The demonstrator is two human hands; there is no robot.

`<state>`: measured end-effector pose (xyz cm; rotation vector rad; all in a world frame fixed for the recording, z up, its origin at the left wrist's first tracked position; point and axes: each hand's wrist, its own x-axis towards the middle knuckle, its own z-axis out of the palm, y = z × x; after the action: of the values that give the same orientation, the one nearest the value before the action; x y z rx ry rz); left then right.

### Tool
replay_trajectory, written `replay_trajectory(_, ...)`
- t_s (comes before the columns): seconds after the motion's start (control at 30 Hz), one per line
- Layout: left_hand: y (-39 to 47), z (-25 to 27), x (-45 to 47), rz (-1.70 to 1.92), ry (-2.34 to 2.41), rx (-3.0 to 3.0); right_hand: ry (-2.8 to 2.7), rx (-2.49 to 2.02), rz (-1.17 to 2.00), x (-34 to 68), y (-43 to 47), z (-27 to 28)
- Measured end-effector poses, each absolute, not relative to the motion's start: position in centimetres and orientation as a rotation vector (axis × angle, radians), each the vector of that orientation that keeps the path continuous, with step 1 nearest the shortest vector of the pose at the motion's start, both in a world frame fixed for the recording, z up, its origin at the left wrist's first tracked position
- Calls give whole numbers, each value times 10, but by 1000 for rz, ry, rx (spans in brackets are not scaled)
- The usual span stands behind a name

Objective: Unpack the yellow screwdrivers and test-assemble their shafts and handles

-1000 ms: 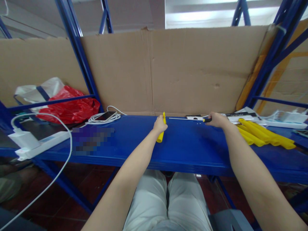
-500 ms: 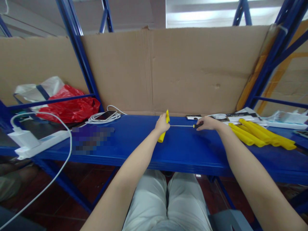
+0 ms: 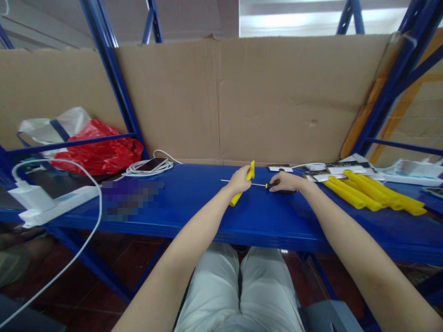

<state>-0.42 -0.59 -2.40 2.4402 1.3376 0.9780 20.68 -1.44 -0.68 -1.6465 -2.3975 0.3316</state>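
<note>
My left hand [image 3: 239, 181] is closed around a yellow tube-like piece [image 3: 236, 199], which sticks out above and below the fist over the blue tabletop. In my right hand [image 3: 284, 180] is a screwdriver [image 3: 259, 185] with a black handle and a yellow collar, lying nearly level and pointing left. Its thin metal shaft runs to the left hand, and the tip shows on that hand's far side. Whether the shaft goes through the yellow piece or passes behind it, I cannot tell. More yellow tubes [image 3: 372, 191] lie in a pile right of my right forearm.
Flat packets [image 3: 349, 167] lie behind the yellow pile, near a white power strip [image 3: 408, 179]. At left are a phone [image 3: 152, 164] with a coiled white cable, a red plastic bag [image 3: 100, 145] and another power strip [image 3: 65, 203]. A cardboard panel [image 3: 277, 101] closes the back.
My right hand has moved left with the screwdriver, whose tip now shows beyond the left hand. The left hand has shifted slightly right, and the yellow piece leans more to the right.
</note>
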Motion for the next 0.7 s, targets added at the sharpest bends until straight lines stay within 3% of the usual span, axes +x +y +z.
replay_trajectory(0.43,-10,-26,0,908,1158,2554,-2120,-1189,-172,180,-2,-25)
replay_trajectory(0.7,-10,-27,1,888,1127,2582,-2076,-1146,-237,180,-4,-25)
